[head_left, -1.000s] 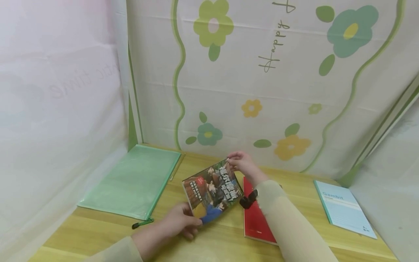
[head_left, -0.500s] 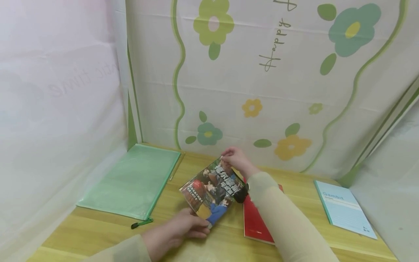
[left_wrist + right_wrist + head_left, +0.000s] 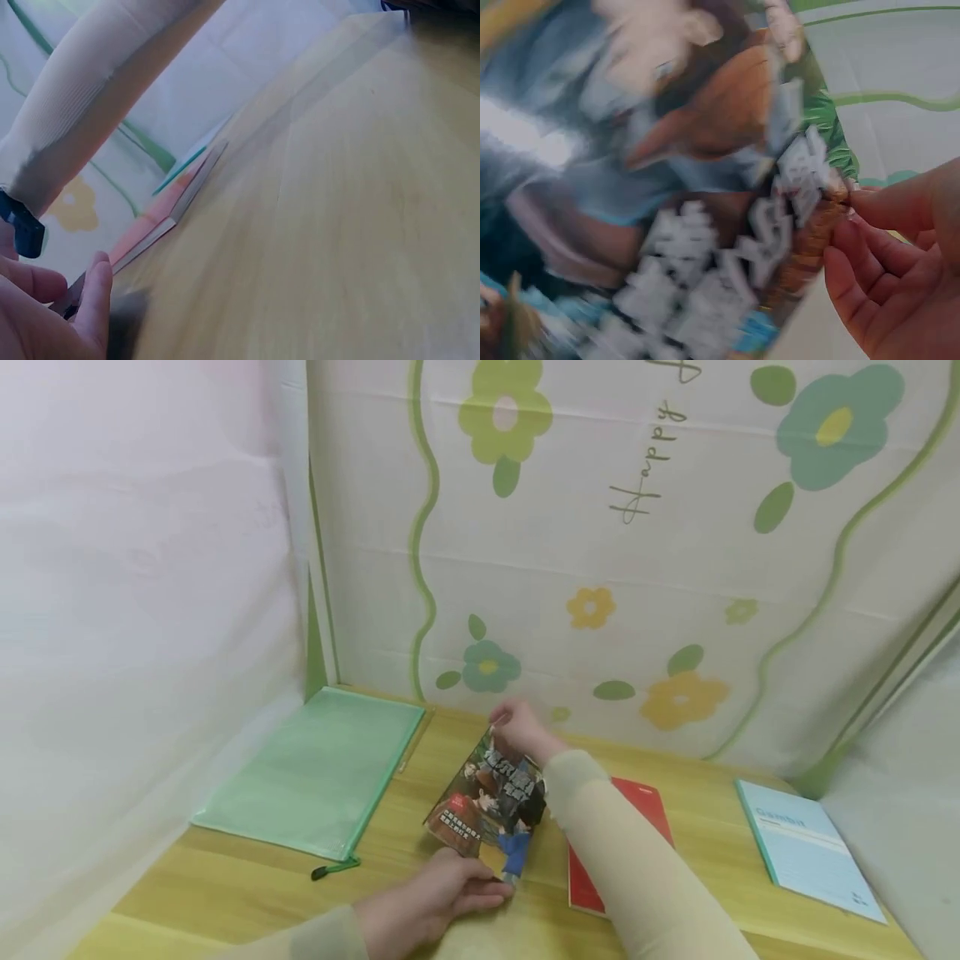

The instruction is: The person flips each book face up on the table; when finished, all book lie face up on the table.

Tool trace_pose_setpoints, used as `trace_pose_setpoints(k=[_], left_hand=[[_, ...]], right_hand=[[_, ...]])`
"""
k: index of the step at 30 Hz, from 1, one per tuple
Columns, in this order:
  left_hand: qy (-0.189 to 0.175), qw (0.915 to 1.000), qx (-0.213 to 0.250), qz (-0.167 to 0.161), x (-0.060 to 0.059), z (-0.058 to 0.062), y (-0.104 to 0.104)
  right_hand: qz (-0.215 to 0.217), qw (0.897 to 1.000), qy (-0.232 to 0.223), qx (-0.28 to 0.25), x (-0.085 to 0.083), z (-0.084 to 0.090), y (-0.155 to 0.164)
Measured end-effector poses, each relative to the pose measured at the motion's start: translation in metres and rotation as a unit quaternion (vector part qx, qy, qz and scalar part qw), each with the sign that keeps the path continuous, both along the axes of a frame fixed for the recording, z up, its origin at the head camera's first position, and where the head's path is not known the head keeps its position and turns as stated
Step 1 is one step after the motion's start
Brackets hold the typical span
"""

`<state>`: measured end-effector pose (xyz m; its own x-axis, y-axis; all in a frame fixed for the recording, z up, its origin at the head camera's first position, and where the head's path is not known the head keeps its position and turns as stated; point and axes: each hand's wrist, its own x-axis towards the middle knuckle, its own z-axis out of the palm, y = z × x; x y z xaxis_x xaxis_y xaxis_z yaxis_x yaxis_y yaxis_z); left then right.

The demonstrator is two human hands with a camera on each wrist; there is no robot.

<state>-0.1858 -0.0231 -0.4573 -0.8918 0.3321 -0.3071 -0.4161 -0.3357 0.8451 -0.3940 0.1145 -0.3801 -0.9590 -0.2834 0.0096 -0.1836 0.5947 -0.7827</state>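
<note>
Picture book point(image 3: 493, 806) in both hands, beside "Gambit" notebook point(image 3: 808, 847), "Happy" backdrop point(image 3: 652, 460).

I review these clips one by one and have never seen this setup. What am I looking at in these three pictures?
No machine here: a person works with bare hands, wearing a head camera and one on each wrist. The head view shows a wooden table with a green mesh zip pouch, a red notebook and a pale blue notebook. Both hands hold a glossy illustrated book: the left hand grips its near edge, the right hand pinches its far corner, seen close in the right wrist view.
</note>
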Motion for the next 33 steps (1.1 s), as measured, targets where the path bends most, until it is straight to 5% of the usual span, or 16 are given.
trace_pose_setpoints(k=[6, 15, 28, 33], left_hand=[[-0.010, 0.9994, 0.026, 0.019, 0.001, -0.002, 0.007], [-0.011, 0.9984, 0.042, 0.037, -0.005, -0.005, 0.016], [0.001, 0.9991, 0.036, 0.024, -0.007, -0.003, 0.022], [-0.021, 0.9997, 0.015, 0.002, -0.006, 0.000, 0.020]], right_hand=[[0.028, 0.999, -0.037, -0.004, 0.005, -0.007, -0.007], [0.072, 0.996, -0.005, 0.053, 0.004, -0.027, -0.022], [0.112, 0.991, -0.013, 0.072, 0.001, -0.044, -0.019], [0.124, 0.988, -0.010, 0.088, 0.001, -0.043, -0.018]])
